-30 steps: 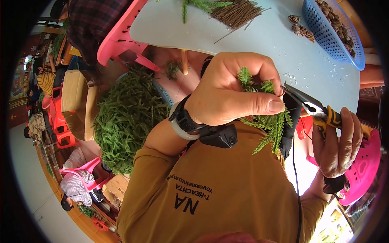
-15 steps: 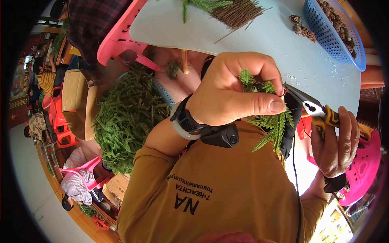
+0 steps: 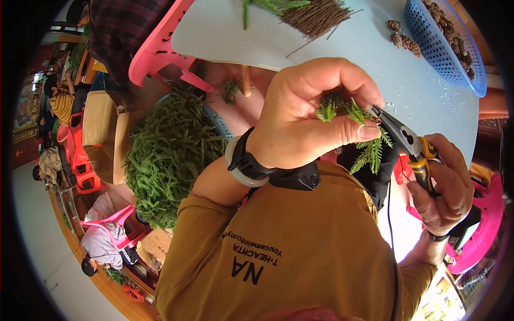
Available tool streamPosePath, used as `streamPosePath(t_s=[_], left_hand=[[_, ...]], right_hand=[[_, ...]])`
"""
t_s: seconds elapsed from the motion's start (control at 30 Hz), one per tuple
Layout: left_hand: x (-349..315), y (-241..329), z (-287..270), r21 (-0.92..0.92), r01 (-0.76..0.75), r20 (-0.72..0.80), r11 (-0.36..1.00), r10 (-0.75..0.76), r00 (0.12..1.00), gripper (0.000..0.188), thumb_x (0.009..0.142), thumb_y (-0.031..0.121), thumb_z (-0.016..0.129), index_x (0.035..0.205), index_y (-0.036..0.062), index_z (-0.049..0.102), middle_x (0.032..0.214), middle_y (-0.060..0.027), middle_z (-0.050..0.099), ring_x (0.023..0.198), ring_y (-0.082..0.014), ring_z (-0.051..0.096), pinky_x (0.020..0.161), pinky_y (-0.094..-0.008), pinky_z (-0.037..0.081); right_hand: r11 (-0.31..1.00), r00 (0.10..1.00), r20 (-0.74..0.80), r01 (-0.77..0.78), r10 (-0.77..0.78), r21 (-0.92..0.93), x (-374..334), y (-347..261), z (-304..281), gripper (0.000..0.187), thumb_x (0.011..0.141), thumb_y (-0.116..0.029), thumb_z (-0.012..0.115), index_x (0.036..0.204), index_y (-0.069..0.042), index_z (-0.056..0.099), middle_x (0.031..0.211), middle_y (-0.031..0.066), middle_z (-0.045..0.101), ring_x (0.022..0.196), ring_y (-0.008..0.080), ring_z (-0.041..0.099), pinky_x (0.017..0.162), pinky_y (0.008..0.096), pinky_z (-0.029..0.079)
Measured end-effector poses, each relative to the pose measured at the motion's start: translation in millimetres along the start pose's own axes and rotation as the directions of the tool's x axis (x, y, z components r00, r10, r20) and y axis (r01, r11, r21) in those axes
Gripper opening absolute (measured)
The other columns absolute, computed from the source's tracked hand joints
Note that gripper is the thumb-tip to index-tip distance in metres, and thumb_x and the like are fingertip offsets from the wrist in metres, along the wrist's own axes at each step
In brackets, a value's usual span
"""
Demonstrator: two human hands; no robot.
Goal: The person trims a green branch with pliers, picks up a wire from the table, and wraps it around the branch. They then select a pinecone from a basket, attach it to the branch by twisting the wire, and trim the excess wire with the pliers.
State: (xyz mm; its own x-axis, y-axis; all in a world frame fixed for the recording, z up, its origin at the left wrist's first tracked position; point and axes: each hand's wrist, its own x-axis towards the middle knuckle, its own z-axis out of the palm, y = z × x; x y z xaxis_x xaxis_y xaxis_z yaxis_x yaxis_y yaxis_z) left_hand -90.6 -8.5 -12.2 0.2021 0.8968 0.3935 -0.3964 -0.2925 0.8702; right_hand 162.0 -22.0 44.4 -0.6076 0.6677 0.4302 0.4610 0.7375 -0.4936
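Between the thumb and curled fingers of my left hand (image 3: 305, 115) is an artificial pine sprig (image 3: 369, 155), its green tips poking out above and below the thumb. My right hand (image 3: 444, 187) grips yellow-and-black handled pliers (image 3: 399, 131). The plier jaws reach my left fingertips, right at the sprig's gathered end. What the jaw tips pinch there is too small to make out. On the table beyond lie a pile of thin brown stems (image 3: 316, 20), another green sprig (image 3: 270, 6) and a few pine cones (image 3: 404, 41).
A blue plastic basket (image 3: 447, 51) of pine cones stands at the table's (image 3: 235, 32) right side. Left of me is a big heap of green sprigs (image 3: 171, 160), beside a cardboard box (image 3: 104, 139). Pink chairs (image 3: 160, 48) stand around, and several people sit at the far left.
My right hand has turned the pliers to a steeper slant and shifted its grip on the handles. My left hand has tilted slightly, and the sprig has turned with it.
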Motion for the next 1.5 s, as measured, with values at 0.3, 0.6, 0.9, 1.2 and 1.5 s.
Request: streamPosePath(t_s=[0.3, 0.6, 0.9, 1.2, 1.5], left_hand=[[2.7, 1.6, -5.5, 0.176, -0.179, 0.059, 0.968, 0.171, 0.984, 0.025, 0.069, -0.005, 0.075, 0.091, -0.0004, 0.063, 0.089, -0.0097, 0.06, 0.076, -0.0126, 0.057, 0.067, -0.0243, 0.046], [2.2, 5.4, 0.5, 0.188, -0.109, -0.102, 0.976, 0.129, 0.986, 0.015, 0.071, -0.004, 0.073, 0.083, -0.0008, 0.064, 0.081, -0.0073, 0.064, 0.072, -0.0121, 0.06, 0.065, -0.0246, 0.046], [-0.1, 5.6, 2.7, 0.035, -0.044, -0.036, 0.998, 0.045, 0.998, 0.016, 0.071, -0.004, 0.073, 0.085, -0.0011, 0.064, 0.084, -0.0089, 0.063, 0.075, -0.0133, 0.06, 0.067, -0.025, 0.048], [-2.7, 4.5, 7.7, -0.045, 0.039, -0.084, 0.998, -0.043, 0.996, 0.018, 0.069, -0.003, 0.076, 0.08, -0.001, 0.062, 0.082, -0.0084, 0.064, 0.074, -0.0128, 0.061, 0.066, -0.0246, 0.047], [-3.0, 5.1, 3.7, -0.047, 0.095, -0.061, 0.994, -0.098, 0.993, 0.018, 0.069, -0.002, 0.077, 0.078, -0.0009, 0.062, 0.081, -0.0075, 0.064, 0.073, -0.0115, 0.059, 0.065, -0.0238, 0.046]], right_hand=[[0.863, 0.957, 0.187, -0.28, 0.22, 0.42, 4.2, 6.8, -15.3, 0.034, 0.063, -0.015, 0.079, 0.085, 0.006, 0.063, 0.102, 0.0251, 0.062, 0.088, 0.0269, 0.063, 0.076, 0.0312, 0.048], [0.945, 0.978, 0.063, -0.208, 0.199, 0.252, 2.6, 3.2, -9.3, 0.031, 0.065, -0.011, 0.077, 0.087, 0.006, 0.063, 0.111, 0.0273, 0.057, 0.095, 0.0283, 0.061, 0.081, 0.0327, 0.047], [0.822, 0.986, 0.095, -0.164, 0.135, 0.545, -2.7, 21.4, -0.3, 0.034, 0.062, -0.011, 0.079, 0.088, 0.005, 0.062, 0.113, 0.0321, 0.052, 0.097, 0.032, 0.059, 0.083, 0.0348, 0.046], [0.852, 0.99, 0.099, -0.137, 0.1, 0.505, -1.3, 22.3, 5.7, 0.033, 0.062, -0.01, 0.079, 0.087, 0.004, 0.063, 0.111, 0.0294, 0.055, 0.095, 0.0306, 0.059, 0.083, 0.0351, 0.045], [0.97, 0.998, 0.043, -0.049, 0.04, 0.238, 0.6, 18.5, 7.4, 0.033, 0.059, -0.013, 0.08, 0.084, 0.003, 0.064, 0.106, 0.0259, 0.059, 0.091, 0.0327, 0.06, 0.079, 0.0373, 0.047]])
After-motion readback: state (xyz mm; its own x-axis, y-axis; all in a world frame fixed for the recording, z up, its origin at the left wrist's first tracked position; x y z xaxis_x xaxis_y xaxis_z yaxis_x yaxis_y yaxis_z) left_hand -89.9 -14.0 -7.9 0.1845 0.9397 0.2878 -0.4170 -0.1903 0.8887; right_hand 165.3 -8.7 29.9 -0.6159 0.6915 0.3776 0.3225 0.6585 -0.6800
